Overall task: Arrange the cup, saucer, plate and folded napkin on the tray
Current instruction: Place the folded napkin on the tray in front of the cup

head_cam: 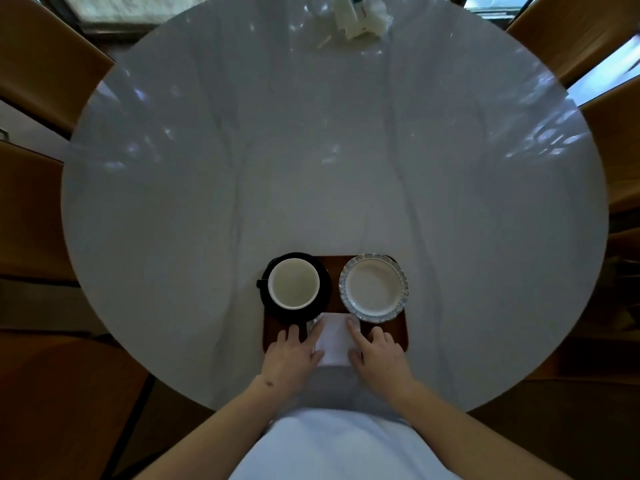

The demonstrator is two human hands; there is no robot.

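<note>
— So where does the folded napkin (335, 341) sit against the hands?

— Right between them. The left hand (290, 358) lies along its left edge, the right hand (379, 356) along its right edge, and each has fingers resting on or against the white paper. Neither is nearer; the napkin is centred between the two.

— Which way does its long side run?

— Away from the person, toward the crockery. Its far end lies on the brown tray (394, 332), in the gap below the cup (293, 283) and the scalloped plate (373, 287); its near end overhangs the tray's front edge onto the round table (311, 150).

— Are the fingers gripping it?

— Not pinching, as far as I can judge. Both hands look flat and loosely spread, pressing or steadying more than holding. The right index finger (353, 325) reaches up the far right corner.

— And the rest?

— The cup stands in the black saucer (323, 289) on the tray's left half, the plate on the right half, apart from each other.

— So what does the next move need?

— Probably a short push forward along that long axis, both hands together, stopping before it touches the saucer or plate.
</note>
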